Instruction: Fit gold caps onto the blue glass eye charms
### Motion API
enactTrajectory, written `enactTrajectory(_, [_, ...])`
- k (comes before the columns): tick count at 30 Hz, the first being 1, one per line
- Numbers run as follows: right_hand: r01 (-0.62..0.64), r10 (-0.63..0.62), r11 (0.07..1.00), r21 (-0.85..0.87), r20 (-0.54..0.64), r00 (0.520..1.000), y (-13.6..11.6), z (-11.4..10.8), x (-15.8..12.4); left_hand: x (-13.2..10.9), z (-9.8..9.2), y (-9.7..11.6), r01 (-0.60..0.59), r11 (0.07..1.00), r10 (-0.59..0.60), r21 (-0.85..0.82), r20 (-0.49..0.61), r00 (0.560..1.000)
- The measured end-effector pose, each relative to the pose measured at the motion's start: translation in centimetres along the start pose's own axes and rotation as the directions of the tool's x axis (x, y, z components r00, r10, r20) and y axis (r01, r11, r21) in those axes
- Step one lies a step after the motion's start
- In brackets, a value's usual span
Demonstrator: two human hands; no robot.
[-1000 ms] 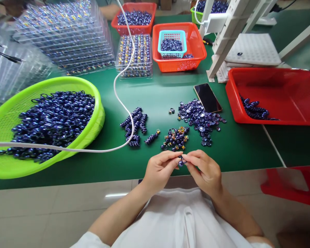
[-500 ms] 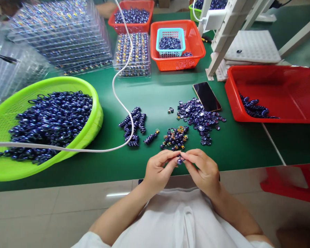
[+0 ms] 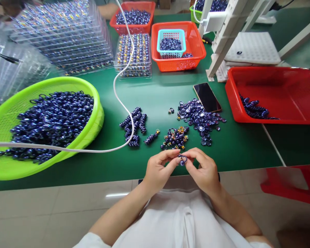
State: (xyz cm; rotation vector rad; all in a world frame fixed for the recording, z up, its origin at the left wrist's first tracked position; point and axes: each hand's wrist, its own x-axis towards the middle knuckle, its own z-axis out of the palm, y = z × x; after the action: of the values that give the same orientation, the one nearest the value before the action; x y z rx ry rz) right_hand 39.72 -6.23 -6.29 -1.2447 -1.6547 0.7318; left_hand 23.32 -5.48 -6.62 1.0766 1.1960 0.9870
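Between my hands, just over the table's front edge, is a small dark loop with a shiny blue bead, which looks like a beaded hair tie (image 3: 182, 160). My left hand (image 3: 161, 168) pinches its left side between thumb and fingertips. On the other side my right hand (image 3: 203, 168) closes thumb and forefinger on the loop. Right beyond my fingers lies a pile of blue beaded pieces with gold bits (image 3: 175, 137). Farther off is a heap of flat, shiny blue discs (image 3: 198, 115). To the left are coiled blue bundles (image 3: 135, 124) and a single bundle with a gold tip (image 3: 151, 137).
A green basket (image 3: 99, 113) full of dark beaded loops stands left, with a white cable (image 3: 116, 89) crossing it. A phone (image 3: 207, 97) touches the discs. Red bin (image 3: 286, 93) sits right; orange basket (image 3: 178, 65) and stacked clear trays (image 3: 64, 41) stand behind.
The loop and its bead show more openly between my fingertips, and the bead sits slightly lower and to the right. My right fingers have shifted a little. The piles look unchanged.
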Motion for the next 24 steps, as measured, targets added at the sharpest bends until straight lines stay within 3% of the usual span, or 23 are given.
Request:
enactTrajectory(4, [-0.014, 0.014, 1.000, -0.025, -0.011, 1.000, 0.06, 0.07, -0.02, 0.29, -0.08, 0.03, 0.059, 0.998, -0.059, 0.004, 0.032, 0.998])
enactTrajectory(9, [-0.051, 0.051, 0.998, -0.022, -0.011, 0.999, 0.06, 0.16, -0.01, 0.54, -0.20, -0.02, 0.038, 0.999, -0.039, 0.019, 0.043, 0.998])
enactTrajectory(13, [-0.094, 0.094, 0.996, 0.002, -0.008, 0.996, 0.03, 0.11, 0.00, 0.44, -0.08, -0.04, -0.081, 0.991, 0.079, 0.107, 0.021, 0.997])
enactTrajectory(18, [-0.181, 0.179, 0.979, 0.095, 0.028, 0.984, 0.37, 0.25, -0.14, 0.30, -0.03, -0.09, -0.290, 0.936, 0.285, 0.198, 0.057, 0.957])
enactTrajectory(24, [-0.257, 0.250, 0.958, 0.125, 0.068, 0.966, 0.49, 0.42, -0.09, 0.40, -0.19, -0.19, -0.312, 0.916, 0.297, 0.252, 0.095, 0.950])
